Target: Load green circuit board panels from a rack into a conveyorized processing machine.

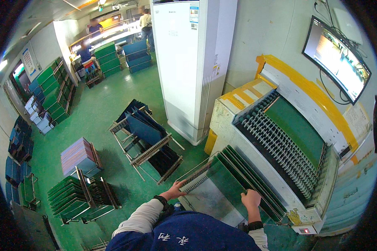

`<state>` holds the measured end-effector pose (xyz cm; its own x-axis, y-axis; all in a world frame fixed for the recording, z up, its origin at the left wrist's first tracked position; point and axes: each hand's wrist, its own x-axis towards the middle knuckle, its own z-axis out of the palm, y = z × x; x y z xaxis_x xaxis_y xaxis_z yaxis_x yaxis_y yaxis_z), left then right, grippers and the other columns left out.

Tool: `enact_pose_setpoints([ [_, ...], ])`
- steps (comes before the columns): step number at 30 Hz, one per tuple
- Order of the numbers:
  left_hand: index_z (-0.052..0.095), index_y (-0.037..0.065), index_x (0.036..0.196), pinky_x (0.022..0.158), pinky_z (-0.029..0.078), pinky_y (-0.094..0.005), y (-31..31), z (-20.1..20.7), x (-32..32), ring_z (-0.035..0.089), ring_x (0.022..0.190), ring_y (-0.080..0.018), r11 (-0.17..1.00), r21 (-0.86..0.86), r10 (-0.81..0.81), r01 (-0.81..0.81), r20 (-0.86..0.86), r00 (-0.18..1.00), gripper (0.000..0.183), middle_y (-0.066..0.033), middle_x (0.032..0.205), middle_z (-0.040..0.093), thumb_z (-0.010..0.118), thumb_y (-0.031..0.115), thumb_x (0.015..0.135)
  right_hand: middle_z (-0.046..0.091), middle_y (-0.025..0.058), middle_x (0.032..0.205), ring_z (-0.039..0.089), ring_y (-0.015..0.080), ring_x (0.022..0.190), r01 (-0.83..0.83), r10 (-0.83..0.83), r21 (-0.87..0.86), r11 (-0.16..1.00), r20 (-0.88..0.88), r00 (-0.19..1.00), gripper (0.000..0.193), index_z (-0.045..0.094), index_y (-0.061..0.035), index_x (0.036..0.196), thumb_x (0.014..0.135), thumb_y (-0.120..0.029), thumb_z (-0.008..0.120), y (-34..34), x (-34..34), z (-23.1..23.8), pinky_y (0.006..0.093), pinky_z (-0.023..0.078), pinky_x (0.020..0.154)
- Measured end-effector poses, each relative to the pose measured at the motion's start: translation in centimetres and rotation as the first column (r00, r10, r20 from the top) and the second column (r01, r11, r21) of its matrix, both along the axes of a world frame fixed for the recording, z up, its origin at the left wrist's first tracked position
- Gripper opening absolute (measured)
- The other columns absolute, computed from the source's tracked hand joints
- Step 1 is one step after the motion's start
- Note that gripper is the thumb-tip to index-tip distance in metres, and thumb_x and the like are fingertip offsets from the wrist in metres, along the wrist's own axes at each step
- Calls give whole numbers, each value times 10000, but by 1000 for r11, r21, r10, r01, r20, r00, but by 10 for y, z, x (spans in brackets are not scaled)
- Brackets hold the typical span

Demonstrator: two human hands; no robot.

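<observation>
In front of me stands a slotted rack [195, 182] holding several thin green panels [235, 167] on edge, tilted side by side. My left hand [174, 191] is closed on the near left end of the rack's coiled rail. On the other side, my right hand [251, 200] is closed in a fist at the edge of the nearest green panel [222, 184]. A pale, smooth surface [215, 207] shows below that panel, between my hands; whether it belongs to the panel or the rack I cannot tell.
Right of the rack stands a machine with a roller bed [280, 142] and a green board [297, 125] on it. A monitor [337, 58] hangs above. Ahead rises a tall white cabinet [180, 62]. Racks of blue panels [144, 129] and green panels [69, 194] stand left; people work far back.
</observation>
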<state>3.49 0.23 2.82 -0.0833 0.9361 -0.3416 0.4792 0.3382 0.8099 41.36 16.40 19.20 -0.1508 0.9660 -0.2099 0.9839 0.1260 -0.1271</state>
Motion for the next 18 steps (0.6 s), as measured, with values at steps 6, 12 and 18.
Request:
enact_pose_setpoints([
  [6,222,253,1530,1041,458,-420,2,5,2,386,1322,-368,1000,0,-6,6,-8,1000,971,-205,1446,291,799,283,749,703,179,894,681,343,876,13,-13,0,1000,-4,1000,324,719,-68,909,780,-365,713,0,0,-1,442,533,769],
  [12,227,231,1530,1041,462,-417,2,9,3,374,1331,-360,1000,-7,2,-2,8,1000,970,-205,1447,289,797,269,746,707,172,913,682,352,893,17,-17,-36,999,11,1000,334,720,-78,929,795,-384,698,2,1,-2,464,530,803],
  [18,238,230,1528,1078,410,-418,2,5,2,370,1337,-358,1000,-15,17,-17,-2,1000,968,-205,1441,314,793,273,736,707,178,924,681,355,898,11,-11,-28,1000,5,1000,342,721,-74,931,793,-386,698,1,0,-2,462,531,804],
])
